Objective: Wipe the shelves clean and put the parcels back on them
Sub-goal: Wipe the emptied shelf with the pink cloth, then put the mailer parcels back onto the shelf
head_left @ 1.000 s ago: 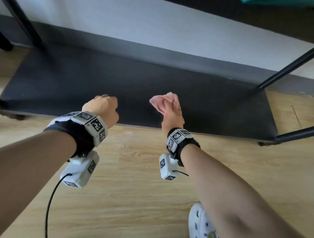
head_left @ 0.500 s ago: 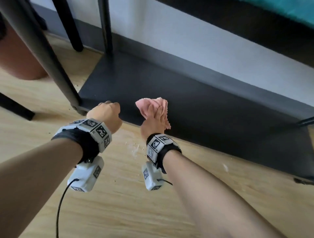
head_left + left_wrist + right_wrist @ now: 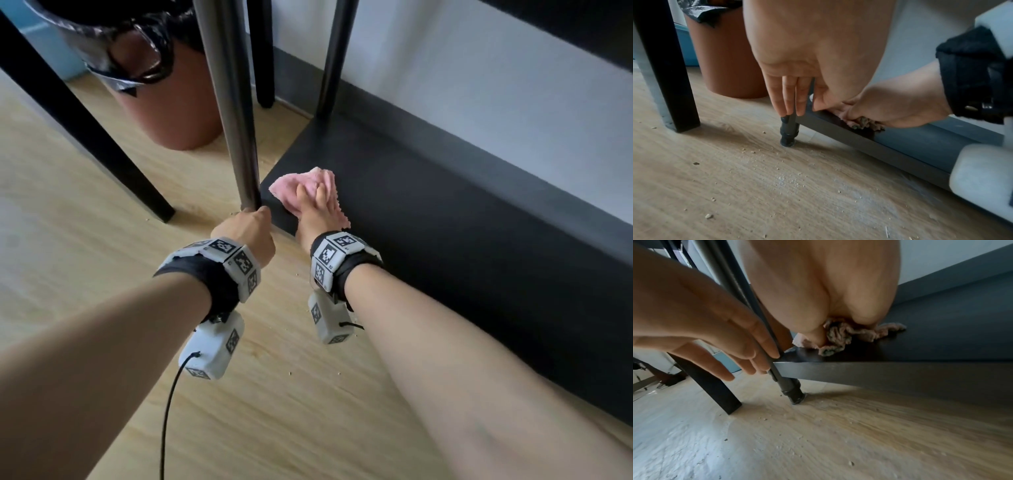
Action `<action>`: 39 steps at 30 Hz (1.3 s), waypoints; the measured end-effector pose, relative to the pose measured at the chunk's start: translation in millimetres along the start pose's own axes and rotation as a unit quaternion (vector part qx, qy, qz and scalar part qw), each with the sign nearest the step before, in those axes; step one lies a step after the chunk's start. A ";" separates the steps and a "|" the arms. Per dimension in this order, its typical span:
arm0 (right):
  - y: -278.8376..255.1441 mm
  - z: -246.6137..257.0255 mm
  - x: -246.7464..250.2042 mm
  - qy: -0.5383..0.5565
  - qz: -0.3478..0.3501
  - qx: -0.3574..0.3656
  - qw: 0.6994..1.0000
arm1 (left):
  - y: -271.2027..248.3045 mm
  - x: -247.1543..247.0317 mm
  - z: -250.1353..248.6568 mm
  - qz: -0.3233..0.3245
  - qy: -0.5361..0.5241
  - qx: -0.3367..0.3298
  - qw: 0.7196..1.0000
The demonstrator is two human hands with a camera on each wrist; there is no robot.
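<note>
The pink cloth [image 3: 310, 187] lies on the bottom shelf [image 3: 445, 233], at its front left corner, just beside the metal post [image 3: 236, 102] of the rack. The shelf is a dark board, low over the wooden floor [image 3: 102, 240], and it runs along the white wall [image 3: 479, 85]. My right hand [image 3: 313, 214] presses the cloth flat on the board, with the fingers straight on top of it; from the right wrist camera the cloth [image 3: 840, 335] is bunched under my palm. My left hand [image 3: 248, 233] holds the post near its lower end, right at the corner of the shelf, with the fingers [image 3: 786, 97] laid along the tube and curled round it. Small crumbs [image 3: 709, 216] lie on the floor in front of the shelf. Behind the post stands a brown bin [image 3: 174, 102] with a black bag in it, and a black table leg [image 3: 85, 130] is to the left
</note>
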State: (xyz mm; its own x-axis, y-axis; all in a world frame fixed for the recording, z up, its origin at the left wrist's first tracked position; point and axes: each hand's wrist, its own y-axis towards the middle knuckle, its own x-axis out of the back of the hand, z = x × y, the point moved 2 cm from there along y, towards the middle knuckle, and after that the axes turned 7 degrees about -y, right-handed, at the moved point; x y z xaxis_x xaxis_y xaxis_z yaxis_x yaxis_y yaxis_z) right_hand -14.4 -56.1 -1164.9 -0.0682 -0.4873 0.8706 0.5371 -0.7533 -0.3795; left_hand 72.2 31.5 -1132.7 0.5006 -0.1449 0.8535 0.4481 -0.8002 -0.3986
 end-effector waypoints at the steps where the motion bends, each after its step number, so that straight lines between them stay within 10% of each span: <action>1: 2.6 4.4 -1.6 0.013 0.010 0.005 1.000 | 0.9 -0.3 0.0 0.000 -0.002 -0.001 1.000; 10: -16.0 -8.2 3.8 -0.006 0.017 0.129 0.991 | -12.0 -1.2 3.3 0.015 -0.018 0.013 1.000; 22: -144.0 16.8 51.5 -0.076 0.171 0.048 0.981 | -137.3 56.2 13.3 0.093 -0.052 0.072 0.992; 39: -304.2 243.5 291.7 -0.112 0.242 0.075 0.961 | -335.0 370.4 14.0 0.088 -0.089 0.140 0.982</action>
State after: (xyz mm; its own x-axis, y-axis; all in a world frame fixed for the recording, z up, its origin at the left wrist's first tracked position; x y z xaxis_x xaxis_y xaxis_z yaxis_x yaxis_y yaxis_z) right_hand 7.0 138.5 -719.2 0.3935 -0.6442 0.6559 0.5769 -0.3824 -0.7217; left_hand 117.9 254.1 -687.7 0.6989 -0.1419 0.7010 0.5170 -0.5771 -0.6322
